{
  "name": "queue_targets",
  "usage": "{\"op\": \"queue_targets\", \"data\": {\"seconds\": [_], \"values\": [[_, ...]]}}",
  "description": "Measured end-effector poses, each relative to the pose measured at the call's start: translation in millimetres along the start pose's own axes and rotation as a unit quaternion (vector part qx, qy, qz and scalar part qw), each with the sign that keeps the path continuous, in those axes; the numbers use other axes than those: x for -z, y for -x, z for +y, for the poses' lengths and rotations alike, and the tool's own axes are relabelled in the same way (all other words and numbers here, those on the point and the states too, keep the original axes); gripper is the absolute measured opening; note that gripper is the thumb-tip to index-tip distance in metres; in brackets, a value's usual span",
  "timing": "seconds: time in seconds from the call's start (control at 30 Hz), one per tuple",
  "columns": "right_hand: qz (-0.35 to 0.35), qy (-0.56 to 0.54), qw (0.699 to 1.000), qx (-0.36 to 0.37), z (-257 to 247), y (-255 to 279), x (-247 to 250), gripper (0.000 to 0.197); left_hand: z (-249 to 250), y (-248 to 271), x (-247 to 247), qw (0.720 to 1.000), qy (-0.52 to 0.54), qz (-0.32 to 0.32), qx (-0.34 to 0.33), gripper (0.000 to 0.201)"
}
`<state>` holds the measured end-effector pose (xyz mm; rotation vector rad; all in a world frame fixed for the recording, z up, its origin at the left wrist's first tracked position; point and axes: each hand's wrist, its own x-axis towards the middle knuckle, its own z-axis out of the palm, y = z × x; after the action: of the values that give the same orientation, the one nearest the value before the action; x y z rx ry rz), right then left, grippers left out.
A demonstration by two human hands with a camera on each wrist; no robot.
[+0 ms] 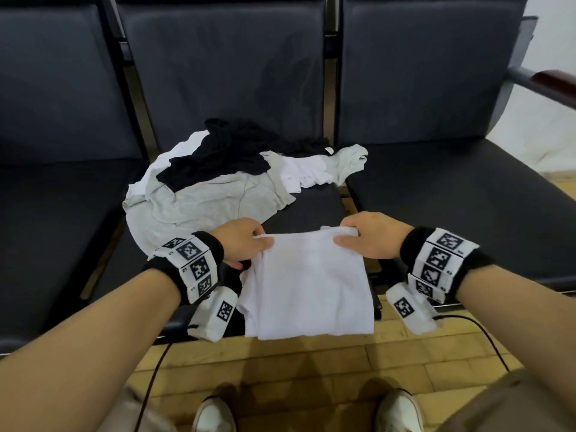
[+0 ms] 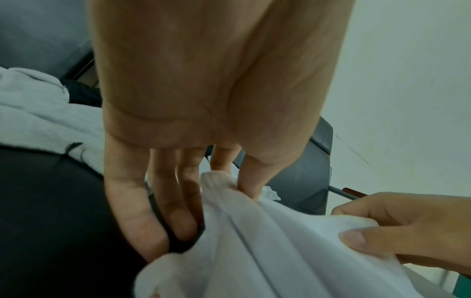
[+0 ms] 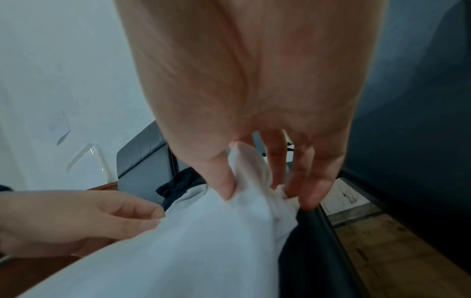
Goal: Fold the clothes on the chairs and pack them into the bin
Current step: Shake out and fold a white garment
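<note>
Right now you are pinching the two top corners of the white garment [image 1: 307, 282] with your left hand [image 1: 240, 244] and right hand [image 1: 372, 241] at the middle chair [image 1: 318, 207] seat's front edge, so be keeping it taut and level while folding.

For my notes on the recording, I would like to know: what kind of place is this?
Probably a waiting area or lobby, not a home. The signs: a row of joined dark padded chairs with a metal armrest at the end, a plain white wall, and a yellowish tiled floor.
</note>
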<state>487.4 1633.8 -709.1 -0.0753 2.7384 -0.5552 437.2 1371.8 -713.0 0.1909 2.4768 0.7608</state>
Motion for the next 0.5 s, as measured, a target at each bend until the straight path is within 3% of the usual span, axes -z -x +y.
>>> {"op": "queue_targets", "data": {"seconds": [0.1, 0.2, 0.27, 0.43, 0.5], "values": [[0.01, 0.0, 1.0, -0.019, 3, -10, -6, 0.031, 0, -6, -1, 1.0, 0.006, -0.017, 0.005, 0.028], [-0.004, 0.008, 1.0, -0.025, 6, -16, -10, 0.058, -1, -12, -2, 0.998, 0.003, -0.057, 0.001, 0.058], [-0.019, 0.017, 0.999, -0.021, 5, -17, -13, 0.057, -3, -15, -3, 0.996, -0.02, -0.082, -0.014, 0.07], [-0.054, 0.064, 0.996, 0.016, -3, -18, -17, 0.041, -5, -15, -4, 0.992, -0.003, -0.111, -0.066, 0.043], [-0.046, 0.057, 0.997, 0.026, -6, -16, -16, 0.035, -5, -9, -1, 0.989, 0.051, -0.117, -0.07, 0.05]]}}
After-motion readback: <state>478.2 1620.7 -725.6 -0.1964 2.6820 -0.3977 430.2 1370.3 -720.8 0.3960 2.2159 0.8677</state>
